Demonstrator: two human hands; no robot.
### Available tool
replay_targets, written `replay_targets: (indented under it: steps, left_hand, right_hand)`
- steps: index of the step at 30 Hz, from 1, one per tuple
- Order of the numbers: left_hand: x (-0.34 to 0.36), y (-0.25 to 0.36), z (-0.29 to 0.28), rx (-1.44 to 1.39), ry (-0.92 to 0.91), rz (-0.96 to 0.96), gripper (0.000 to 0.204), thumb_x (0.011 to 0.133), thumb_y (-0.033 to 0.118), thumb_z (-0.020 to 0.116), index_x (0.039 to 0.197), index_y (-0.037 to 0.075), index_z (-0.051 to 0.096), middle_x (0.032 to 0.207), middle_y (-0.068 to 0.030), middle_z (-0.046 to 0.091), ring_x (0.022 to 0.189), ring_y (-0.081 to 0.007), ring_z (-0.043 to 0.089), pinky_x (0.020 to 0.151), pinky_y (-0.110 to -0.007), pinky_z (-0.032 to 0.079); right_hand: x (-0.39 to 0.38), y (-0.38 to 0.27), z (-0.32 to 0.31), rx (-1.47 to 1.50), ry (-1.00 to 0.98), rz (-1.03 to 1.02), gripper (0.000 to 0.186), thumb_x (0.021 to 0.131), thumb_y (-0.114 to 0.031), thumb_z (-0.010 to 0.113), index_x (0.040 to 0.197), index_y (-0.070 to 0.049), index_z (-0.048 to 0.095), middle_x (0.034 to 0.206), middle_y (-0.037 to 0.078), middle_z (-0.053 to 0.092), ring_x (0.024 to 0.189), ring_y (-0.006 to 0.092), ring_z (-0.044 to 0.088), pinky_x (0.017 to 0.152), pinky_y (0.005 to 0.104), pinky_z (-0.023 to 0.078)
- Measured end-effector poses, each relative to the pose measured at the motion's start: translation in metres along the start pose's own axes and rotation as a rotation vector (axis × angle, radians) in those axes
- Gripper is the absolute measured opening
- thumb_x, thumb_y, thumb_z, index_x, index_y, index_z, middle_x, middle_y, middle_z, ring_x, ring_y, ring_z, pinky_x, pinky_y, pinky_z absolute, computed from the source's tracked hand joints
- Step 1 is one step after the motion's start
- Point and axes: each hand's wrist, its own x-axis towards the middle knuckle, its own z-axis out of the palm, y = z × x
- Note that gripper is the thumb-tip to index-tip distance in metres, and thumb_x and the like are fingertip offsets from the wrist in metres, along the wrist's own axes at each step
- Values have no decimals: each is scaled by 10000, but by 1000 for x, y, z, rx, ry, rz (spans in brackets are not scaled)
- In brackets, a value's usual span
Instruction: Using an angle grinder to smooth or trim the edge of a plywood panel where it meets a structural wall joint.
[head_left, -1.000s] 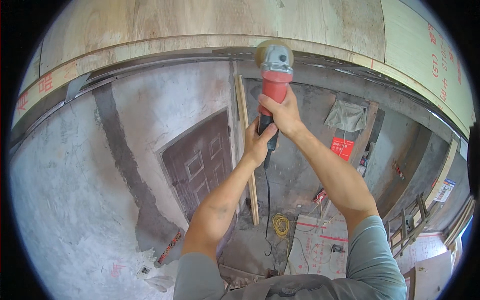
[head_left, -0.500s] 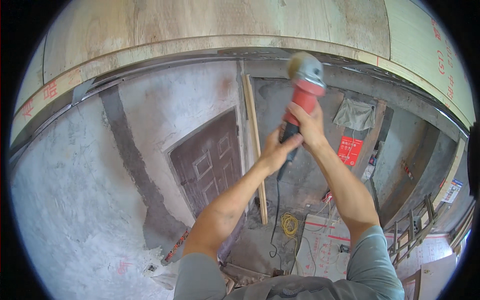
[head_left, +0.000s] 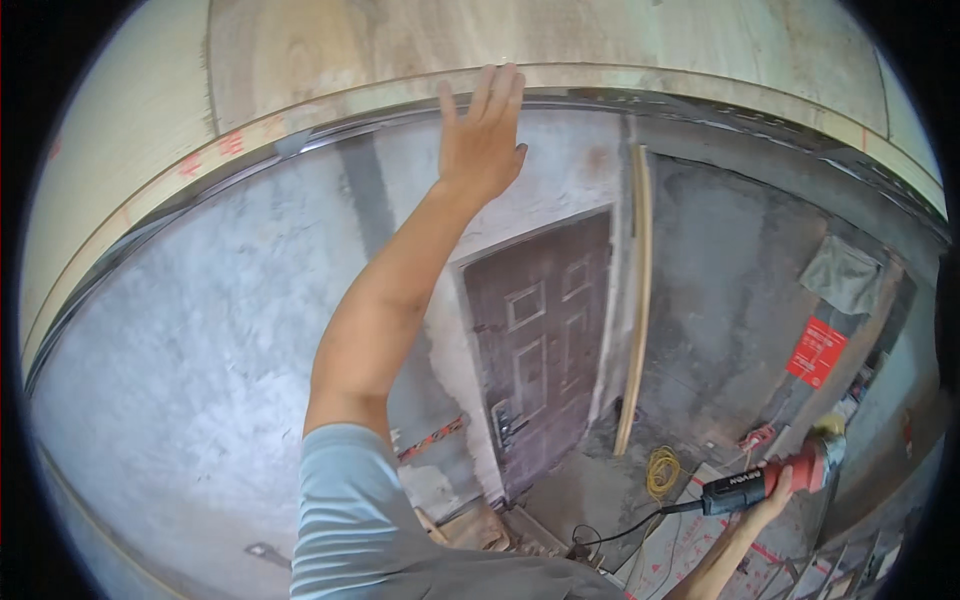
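Note:
My left hand is raised with its fingers spread, its fingertips at the lower edge of a pale wooden board overhead. It holds nothing. Down at the lower right, my right hand grips a red and black angle grinder around its red body. The grinder lies sideways, with its metal head and a yellowish disc pointing right, away from me. A black cord runs from the handle end toward the floor.
A dark panelled door stands in the rough plaster wall. A long timber strip leans in the corner. On the floor lie a coiled yellow cable and printed protective sheeting. A red sign hangs on the right wall.
My left hand has let go of the grinder and reached up to the board. My right hand has lowered the grinder to the right. The view has turned left.

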Motion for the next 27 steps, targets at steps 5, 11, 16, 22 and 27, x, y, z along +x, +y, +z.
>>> replay_targets:
  steps: [5, 11, 16, 22, 27]
  left_hand:
    - [-14, -15, -9, 162, -103, 16, 913, 870, 325, 740, 1618, 132, 254, 1687, -34, 254, 1557, -248, 220, 1218, -652, 168]
    - [-45, -50, -42, 252, -89, -25, 901, 856, 254, 727, 1616, 136, 258, 1691, -39, 256, 1559, -261, 234, 1221, -661, 159]
    - [-72, -71, -62, 417, -94, -156, 837, 862, 263, 714, 1589, 131, 321, 1677, -64, 297, 1547, -272, 271, 1191, -700, 178]
    - [-73, -59, -92, 495, -119, -209, 801, 881, 291, 703, 1578, 126, 344, 1669, -78, 312, 1540, -281, 285, 1163, -722, 202]
    - [-84, -54, -80, 490, -96, -156, 786, 877, 314, 715, 1558, 120, 374, 1655, -98, 327, 1521, -309, 309, 1150, -715, 233]
  right_hand:
    - [0, 4, -7, 78, 7, 58, 379, 989, -310, 657, 1219, -38, 529, 977, 114, 630, 810, 211, 636, 714, 341, 557]
    - [-5, 3, 1, 141, -111, 89, 391, 994, -296, 648, 1254, -36, 516, 996, 100, 623, 828, 214, 628, 744, 352, 552]
    - [-1, 39, -6, 232, -189, 200, 418, 990, -261, 651, 1294, -26, 487, 1044, 101, 597, 859, 209, 621, 771, 361, 554]
    - [-19, 33, 13, 287, -195, 279, 434, 983, -243, 659, 1322, -53, 465, 1052, 106, 583, 860, 217, 616, 768, 380, 553]
    - [-24, 36, 10, 352, -193, 316, 434, 989, -240, 653, 1335, -62, 460, 1049, 102, 582, 878, 213, 611, 757, 363, 549]
